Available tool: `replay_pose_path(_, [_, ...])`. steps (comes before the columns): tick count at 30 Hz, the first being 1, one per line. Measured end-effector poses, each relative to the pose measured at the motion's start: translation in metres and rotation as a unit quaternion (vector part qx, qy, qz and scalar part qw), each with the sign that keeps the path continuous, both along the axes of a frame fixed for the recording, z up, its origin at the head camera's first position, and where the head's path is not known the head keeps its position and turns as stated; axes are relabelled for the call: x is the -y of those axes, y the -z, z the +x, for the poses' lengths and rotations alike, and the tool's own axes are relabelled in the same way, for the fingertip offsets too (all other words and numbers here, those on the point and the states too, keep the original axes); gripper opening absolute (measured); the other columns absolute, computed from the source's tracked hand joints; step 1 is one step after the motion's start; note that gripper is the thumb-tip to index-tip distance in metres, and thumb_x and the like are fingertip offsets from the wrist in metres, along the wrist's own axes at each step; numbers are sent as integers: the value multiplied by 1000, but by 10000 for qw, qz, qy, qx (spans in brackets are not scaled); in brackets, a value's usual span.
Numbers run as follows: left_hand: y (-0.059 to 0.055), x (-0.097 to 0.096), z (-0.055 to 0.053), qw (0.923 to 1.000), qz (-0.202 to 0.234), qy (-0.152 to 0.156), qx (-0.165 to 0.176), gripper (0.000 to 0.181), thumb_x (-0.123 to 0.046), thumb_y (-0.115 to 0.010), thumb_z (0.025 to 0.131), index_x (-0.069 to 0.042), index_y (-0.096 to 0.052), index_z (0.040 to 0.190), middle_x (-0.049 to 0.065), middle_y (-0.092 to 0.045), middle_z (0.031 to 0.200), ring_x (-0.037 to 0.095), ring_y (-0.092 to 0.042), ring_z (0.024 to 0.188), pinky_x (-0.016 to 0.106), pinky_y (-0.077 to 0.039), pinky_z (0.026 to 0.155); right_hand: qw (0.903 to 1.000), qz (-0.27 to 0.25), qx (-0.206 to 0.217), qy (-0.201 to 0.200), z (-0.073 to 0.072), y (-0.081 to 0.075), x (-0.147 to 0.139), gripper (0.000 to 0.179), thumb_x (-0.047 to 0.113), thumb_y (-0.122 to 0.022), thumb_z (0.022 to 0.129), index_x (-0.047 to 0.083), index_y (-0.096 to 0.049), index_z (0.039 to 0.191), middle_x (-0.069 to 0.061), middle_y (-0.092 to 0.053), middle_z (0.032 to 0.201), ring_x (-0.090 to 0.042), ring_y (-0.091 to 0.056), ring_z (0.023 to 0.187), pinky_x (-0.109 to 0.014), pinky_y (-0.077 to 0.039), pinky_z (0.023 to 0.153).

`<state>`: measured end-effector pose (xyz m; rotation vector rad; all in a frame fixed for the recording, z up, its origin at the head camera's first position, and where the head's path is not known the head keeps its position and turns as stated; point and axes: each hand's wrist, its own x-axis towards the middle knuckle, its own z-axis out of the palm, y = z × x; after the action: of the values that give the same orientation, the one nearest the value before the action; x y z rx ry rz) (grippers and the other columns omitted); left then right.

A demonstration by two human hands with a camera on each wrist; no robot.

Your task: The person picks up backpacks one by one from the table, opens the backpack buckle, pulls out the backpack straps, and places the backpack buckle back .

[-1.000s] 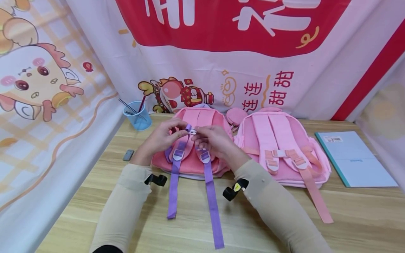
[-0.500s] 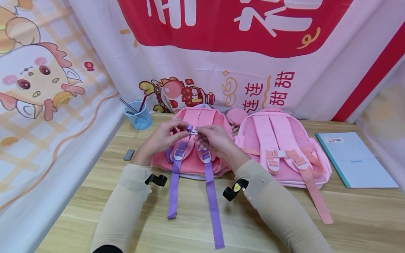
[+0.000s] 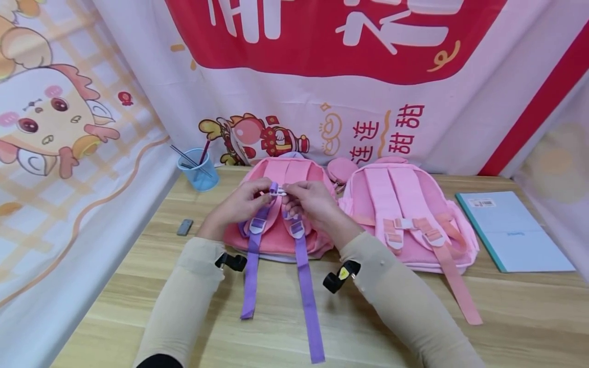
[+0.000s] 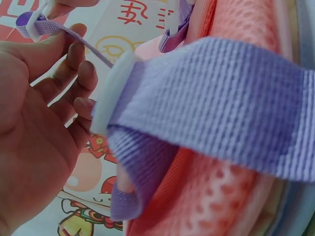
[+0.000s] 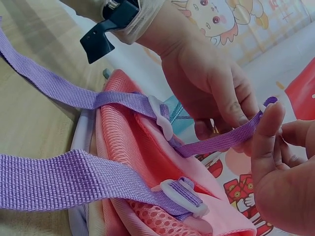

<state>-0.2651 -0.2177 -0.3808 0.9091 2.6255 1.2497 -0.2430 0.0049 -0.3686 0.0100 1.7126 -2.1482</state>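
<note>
A pink backpack with purple straps (image 3: 306,286) lies back-side up on the table in the head view. Over it, my left hand (image 3: 241,207) pinches a short purple strap between thumb and fingers. A small white buckle (image 3: 278,192) sits on that strap, between the two hands. From the other side my right hand (image 3: 315,204) pinches the buckle with thumb and index finger. The left wrist view shows the purple strap looped through the buckle (image 4: 33,25). The right wrist view has the strap (image 5: 221,141) running from the backpack's shoulder strap to my fingers, which partly hide the buckle.
A second pink backpack (image 3: 368,204) lies to the right, with a round pink pouch (image 3: 341,168) behind. Further right is a light blue notebook (image 3: 515,230). A blue pen cup (image 3: 202,176) and a small grey object (image 3: 185,227) are at the left. Printed cloth hangs behind.
My left fingers have shifted slightly on the strap, and more of the white buckle shows between the hands. My right hand keeps its pinch. The head view has moved a little.
</note>
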Motion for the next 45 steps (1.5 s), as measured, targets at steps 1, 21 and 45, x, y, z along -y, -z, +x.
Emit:
replay_pose_path(1, [0, -1, 0, 10000, 22, 2, -8, 12, -2, -57, 109, -2, -69, 109, 9, -63, 108, 25, -59, 100, 37, -52, 91, 10000, -16, -6, -2, 0, 0, 1, 28, 17, -62, 111, -8, -72, 119, -2, -68, 75, -10, -61, 60, -22, -55, 57])
replay_pose_path(21, [11, -4, -8, 9977, 123, -408, 522, 19, -5, -53, 112, -4, -66, 99, 9, -59, 96, 25, -55, 87, 30, -47, 78, 9995, 231, -211, 12, 3, -13, -12, 27, 12, -58, 112, -9, -68, 124, -1, -67, 76, -9, -61, 62, -20, -54, 57])
replay_pose_path(45, [18, -13, -10, 9991, 309, -238, 167, 19, -3, -58, 109, -4, -66, 92, 5, -57, 92, 19, -54, 83, 28, -45, 76, 9993, 112, -340, -78, 7, -16, -24, 25, 7, -51, 113, -10, -64, 125, -1, -63, 78, -8, -60, 63, -19, -52, 55])
